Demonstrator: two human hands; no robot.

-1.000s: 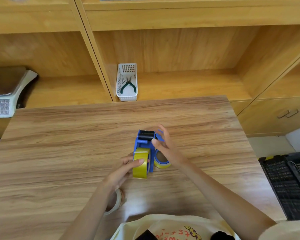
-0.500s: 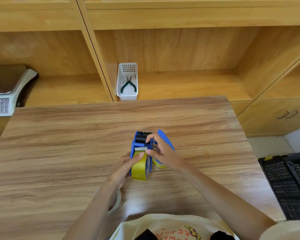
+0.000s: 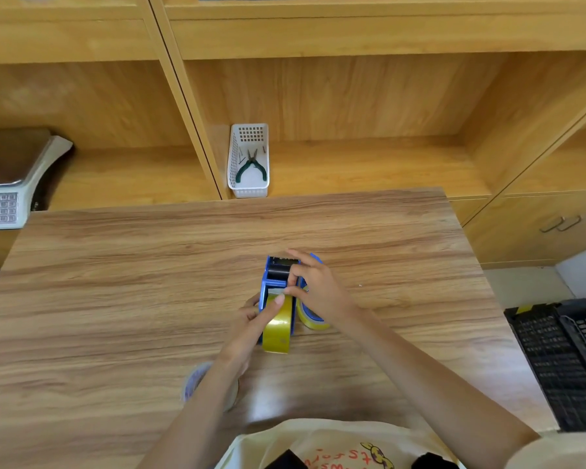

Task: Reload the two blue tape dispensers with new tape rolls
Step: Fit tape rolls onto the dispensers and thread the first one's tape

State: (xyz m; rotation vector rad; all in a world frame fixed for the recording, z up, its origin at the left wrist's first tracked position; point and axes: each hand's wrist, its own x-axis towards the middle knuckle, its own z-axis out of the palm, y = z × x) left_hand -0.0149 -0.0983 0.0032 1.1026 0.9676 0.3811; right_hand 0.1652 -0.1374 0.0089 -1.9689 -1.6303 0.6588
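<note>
A blue tape dispenser (image 3: pixel 274 282) stands at the middle of the wooden table (image 3: pixel 115 282), a yellow tape roll (image 3: pixel 278 328) seated in its near end and a black roller at its far end. My left hand (image 3: pixel 251 321) steadies the roll from the left, thumb on its top. My right hand (image 3: pixel 313 287) pinches the loose tape end at the roll's top, fingers over the dispenser. Right behind that hand lies the second blue dispenser (image 3: pixel 309 311) with its own yellow roll, mostly hidden.
A used pale tape core (image 3: pixel 197 380) lies under my left forearm. A white basket (image 3: pixel 249 160) with green pliers stands on the shelf behind the table. A scale (image 3: pixel 11 184) sits at the left, black crates (image 3: pixel 565 360) at the right on the floor.
My right hand has come from the dispenser's right side onto the roll's top and taken the tape end. My left thumb slid forward on the roll.
</note>
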